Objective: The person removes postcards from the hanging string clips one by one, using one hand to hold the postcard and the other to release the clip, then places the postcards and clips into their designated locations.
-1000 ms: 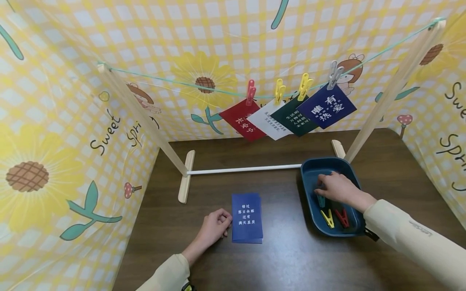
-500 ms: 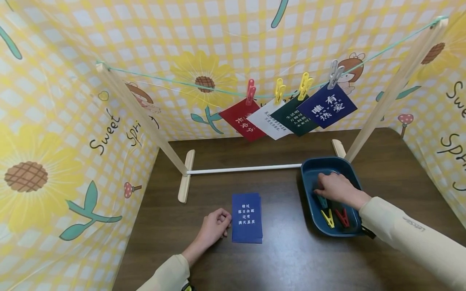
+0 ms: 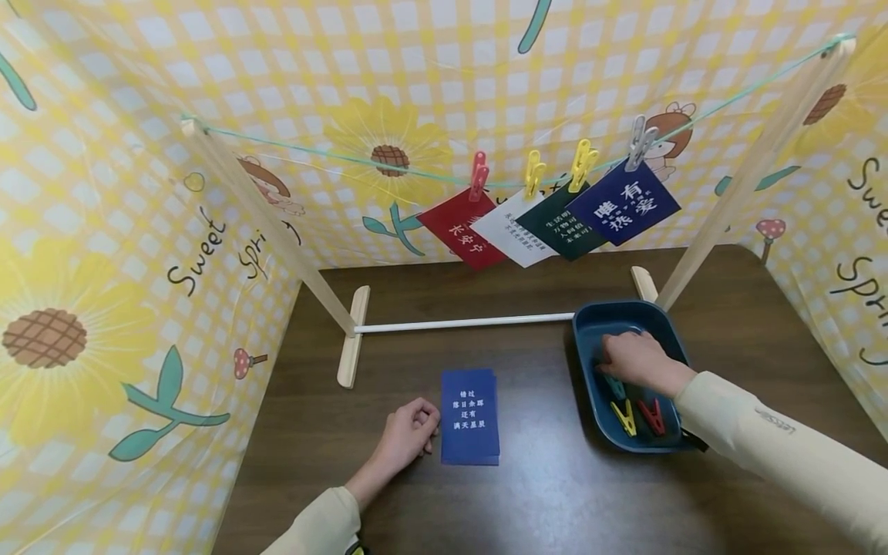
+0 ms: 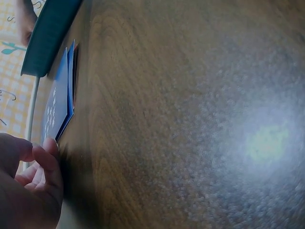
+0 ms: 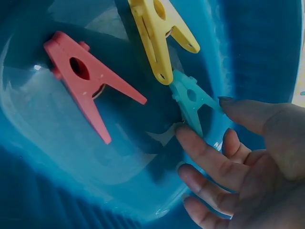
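1. Teal clip (image 5: pixel 189 109): on the tray (image 3: pixel 620 314) floor, near its left edge. Pinching evenly near both leg ends should give the best leverage.
2. Right hand (image 3: pixel 633 356): partly open, thumb and index finger at those legs; whether the grip is firm, I cannot tell.
3. Yellow clip (image 5: pixel 155 52): close against the teal one; lift without snagging it.
4. Left hand (image 3: pixel 409 428): loosely curled, holding nothing, just beside the blue cards' (image 3: pixel 469 416) left edge; best not nudge them.
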The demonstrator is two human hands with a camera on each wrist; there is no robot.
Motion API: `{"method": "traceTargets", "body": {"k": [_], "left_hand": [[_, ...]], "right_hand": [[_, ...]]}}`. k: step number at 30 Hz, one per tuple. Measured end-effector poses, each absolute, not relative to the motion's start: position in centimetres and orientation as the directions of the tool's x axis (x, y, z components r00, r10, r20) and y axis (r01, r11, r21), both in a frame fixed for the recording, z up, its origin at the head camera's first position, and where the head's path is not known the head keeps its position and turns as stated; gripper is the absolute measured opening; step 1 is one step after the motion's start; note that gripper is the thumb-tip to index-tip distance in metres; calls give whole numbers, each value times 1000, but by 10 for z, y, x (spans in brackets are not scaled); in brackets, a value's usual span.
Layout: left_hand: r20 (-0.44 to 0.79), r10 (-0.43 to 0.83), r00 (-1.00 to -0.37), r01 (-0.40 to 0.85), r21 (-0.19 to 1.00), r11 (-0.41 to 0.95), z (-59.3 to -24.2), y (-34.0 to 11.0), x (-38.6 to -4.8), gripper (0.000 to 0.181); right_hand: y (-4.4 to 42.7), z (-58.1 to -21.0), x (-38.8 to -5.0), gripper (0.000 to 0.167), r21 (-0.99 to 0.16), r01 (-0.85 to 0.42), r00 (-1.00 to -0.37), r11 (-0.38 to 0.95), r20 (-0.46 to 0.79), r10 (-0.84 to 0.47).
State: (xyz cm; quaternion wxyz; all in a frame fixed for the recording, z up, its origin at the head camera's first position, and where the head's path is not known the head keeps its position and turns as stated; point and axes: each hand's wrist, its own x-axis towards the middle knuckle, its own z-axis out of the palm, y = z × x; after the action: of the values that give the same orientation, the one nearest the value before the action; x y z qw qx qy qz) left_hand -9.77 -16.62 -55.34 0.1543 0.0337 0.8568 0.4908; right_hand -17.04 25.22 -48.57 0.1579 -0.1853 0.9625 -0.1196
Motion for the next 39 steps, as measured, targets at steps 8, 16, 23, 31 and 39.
{"method": "traceTargets", "body": {"k": [8,16,23,31,39], "left_hand": [[-219,203,-954,-86,854,513,-554,-167,-97,12],[-223,193,-956,-98,856,507,-554,-167,-96,12],[-219,188,-957,-96,857,506,-554,-167,-95,11],[-227,194,-954,-99,854,511,-557,-167,-96,12],[-215,204,-955,-87,860,503,-557,-167,-97,12]], "right_hand": [[248,-490,-175,25,-257,-299,-882,919,-294,-369],[248,-488,-175,25,-275,-296,-873,915,-311,-376],[247,-490,-174,25,-263,-289,-864,921,-342,-369],[246,-489,-175,24,-267,-260,-857,928,-379,-350],[245,-490,-176,25,-251,-260,-857,932,-384,-343]]}}
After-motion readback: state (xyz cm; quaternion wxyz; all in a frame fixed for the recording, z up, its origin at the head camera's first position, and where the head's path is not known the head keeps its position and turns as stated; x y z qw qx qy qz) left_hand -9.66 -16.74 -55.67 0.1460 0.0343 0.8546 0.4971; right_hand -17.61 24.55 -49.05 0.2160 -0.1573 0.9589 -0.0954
